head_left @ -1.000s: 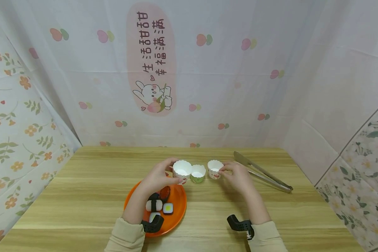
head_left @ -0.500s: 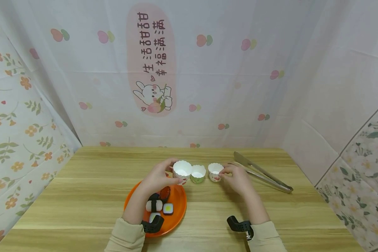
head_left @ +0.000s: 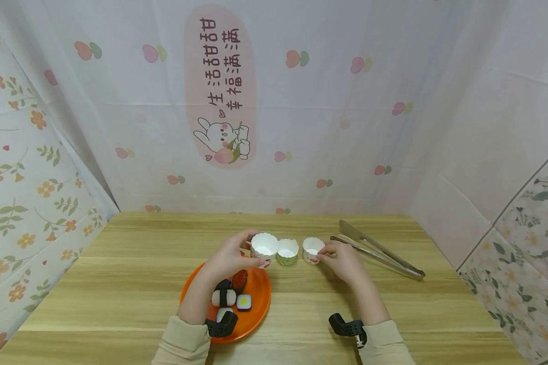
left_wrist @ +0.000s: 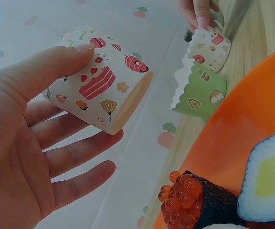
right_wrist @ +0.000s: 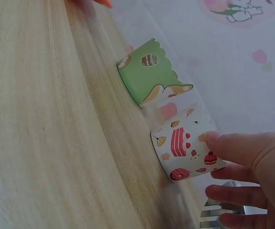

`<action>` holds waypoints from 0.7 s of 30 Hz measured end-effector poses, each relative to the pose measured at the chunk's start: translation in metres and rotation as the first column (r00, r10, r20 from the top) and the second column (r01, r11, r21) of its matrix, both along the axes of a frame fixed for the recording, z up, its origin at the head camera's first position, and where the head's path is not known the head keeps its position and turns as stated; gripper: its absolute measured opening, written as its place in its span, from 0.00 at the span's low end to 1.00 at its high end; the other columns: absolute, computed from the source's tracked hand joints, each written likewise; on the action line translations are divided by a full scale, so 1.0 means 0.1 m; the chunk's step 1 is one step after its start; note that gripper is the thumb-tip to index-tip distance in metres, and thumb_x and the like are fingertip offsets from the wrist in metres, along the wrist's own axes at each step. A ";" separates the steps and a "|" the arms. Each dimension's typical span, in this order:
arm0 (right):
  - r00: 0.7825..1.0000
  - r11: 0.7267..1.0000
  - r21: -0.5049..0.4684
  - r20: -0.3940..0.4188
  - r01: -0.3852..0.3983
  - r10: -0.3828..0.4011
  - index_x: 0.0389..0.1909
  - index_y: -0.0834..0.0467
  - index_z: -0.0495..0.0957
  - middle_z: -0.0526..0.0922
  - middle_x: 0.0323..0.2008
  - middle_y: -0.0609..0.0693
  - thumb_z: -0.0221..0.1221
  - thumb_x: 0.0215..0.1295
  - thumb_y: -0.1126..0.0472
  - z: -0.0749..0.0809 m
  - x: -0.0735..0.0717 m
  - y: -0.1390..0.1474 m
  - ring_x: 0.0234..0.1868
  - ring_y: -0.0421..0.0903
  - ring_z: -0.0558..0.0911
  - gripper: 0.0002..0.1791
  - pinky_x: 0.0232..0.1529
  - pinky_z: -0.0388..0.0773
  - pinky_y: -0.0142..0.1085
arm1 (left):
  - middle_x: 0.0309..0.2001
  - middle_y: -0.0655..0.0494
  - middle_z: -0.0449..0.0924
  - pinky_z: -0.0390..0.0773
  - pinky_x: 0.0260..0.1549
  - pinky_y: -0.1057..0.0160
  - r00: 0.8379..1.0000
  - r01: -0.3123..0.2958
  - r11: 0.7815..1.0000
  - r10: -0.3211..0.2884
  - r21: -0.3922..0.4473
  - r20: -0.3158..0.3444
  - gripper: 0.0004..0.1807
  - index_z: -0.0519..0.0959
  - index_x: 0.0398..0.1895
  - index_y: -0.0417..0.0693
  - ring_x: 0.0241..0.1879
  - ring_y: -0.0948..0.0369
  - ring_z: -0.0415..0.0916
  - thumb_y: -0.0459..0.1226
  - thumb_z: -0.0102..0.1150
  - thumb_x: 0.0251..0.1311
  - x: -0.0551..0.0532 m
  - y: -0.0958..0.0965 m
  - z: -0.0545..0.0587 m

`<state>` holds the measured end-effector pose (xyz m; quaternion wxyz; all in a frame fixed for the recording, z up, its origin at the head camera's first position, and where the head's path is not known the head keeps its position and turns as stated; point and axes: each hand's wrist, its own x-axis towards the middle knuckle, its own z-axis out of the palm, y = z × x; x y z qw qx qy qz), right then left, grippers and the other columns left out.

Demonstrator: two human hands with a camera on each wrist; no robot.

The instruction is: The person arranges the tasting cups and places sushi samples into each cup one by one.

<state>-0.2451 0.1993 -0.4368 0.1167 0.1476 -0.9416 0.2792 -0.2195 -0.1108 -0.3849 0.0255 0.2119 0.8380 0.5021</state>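
Note:
My left hand (head_left: 228, 259) holds a white paper baking cup (left_wrist: 99, 83) printed with cakes and flowers, the thumb on its outside. The cup is tilted in the left wrist view and appears raised off the table, beside the plate's far edge. A green paper baking cup (head_left: 286, 257) stands on the table between my hands, its mouth upward. To its right my right hand (head_left: 345, 261) pinches the rim side of a second white printed baking cup (right_wrist: 187, 148), which appears to rest on the table. Its far fingers are partly hidden behind this cup.
An orange plate (head_left: 260, 317) with several sushi pieces (head_left: 224, 297) lies under my left forearm. Metal tongs (head_left: 392, 262) lie beyond my right hand, at the table's right. A printed curtain (head_left: 329, 126) hangs behind the wooden table (head_left: 118, 284).
My right hand has shifted its white baking cup slightly right and nearer to me, widening the gap from the green cup. The left hand and its cup stay nearly still.

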 end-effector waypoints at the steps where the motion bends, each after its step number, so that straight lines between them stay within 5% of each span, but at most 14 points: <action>1: 1.000 1.000 0.002 0.003 0.002 -0.002 0.30 0.53 0.86 0.80 0.51 0.62 0.67 0.58 0.57 0.00 0.00 0.00 0.50 0.59 0.79 0.04 0.50 0.74 0.54 | 0.52 0.56 0.75 0.76 0.39 0.58 1.000 0.001 1.000 -0.001 0.000 0.000 0.33 0.72 0.61 0.49 0.47 0.54 0.72 0.38 0.74 0.50 0.00 0.00 0.00; 21: 0.999 1.000 0.006 0.029 0.025 -0.025 0.37 0.53 0.86 0.79 0.52 0.60 0.67 0.59 0.57 0.03 0.01 0.01 0.45 0.56 0.81 0.07 0.46 0.76 0.52 | 0.52 0.56 0.76 0.77 0.37 0.58 1.000 0.022 1.000 -0.022 0.006 -0.001 0.33 0.73 0.60 0.48 0.46 0.54 0.72 0.38 0.74 0.49 -0.02 0.00 -0.04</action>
